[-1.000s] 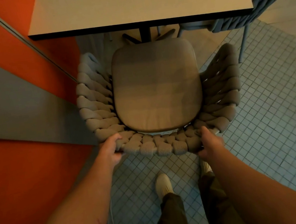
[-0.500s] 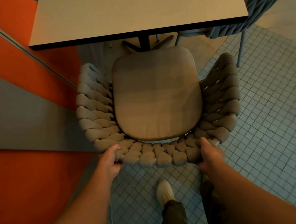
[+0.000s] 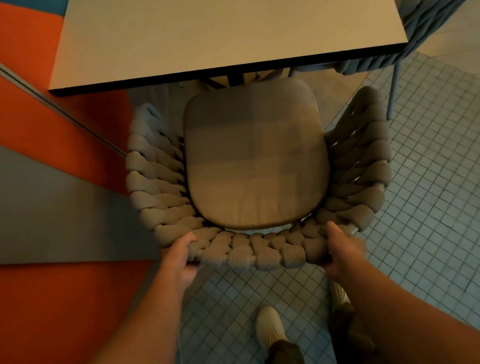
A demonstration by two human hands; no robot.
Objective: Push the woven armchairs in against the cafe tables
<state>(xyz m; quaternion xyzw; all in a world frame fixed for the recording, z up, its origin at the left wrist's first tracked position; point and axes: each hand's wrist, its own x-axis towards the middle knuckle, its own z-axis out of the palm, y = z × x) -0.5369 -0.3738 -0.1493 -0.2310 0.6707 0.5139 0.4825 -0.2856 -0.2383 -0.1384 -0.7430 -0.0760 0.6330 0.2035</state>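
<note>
A woven armchair [image 3: 157,185] with a tan seat cushion [image 3: 255,157] stands in front of a square cafe table [image 3: 218,15]. The cushion's front edge lies just short of the table's near edge. My left hand [image 3: 182,261] grips the left end of the braided backrest. On the right end of that backrest, my right hand [image 3: 342,249] holds the rim with the thumb on top. Both arms reach forward from the bottom of the view.
A second, grey-blue woven armchair [image 3: 439,2] sits at the table's right side, its leg [image 3: 392,91] on the tiled floor. An orange and grey wall [image 3: 11,174] runs close along the left. My feet [image 3: 269,323] stand on the small floor tiles behind the chair.
The view has dropped a little, so the chair and table sit lower in frame. Both hands keep the same hold on the backrest; the gap between cushion and table looks about the same.
</note>
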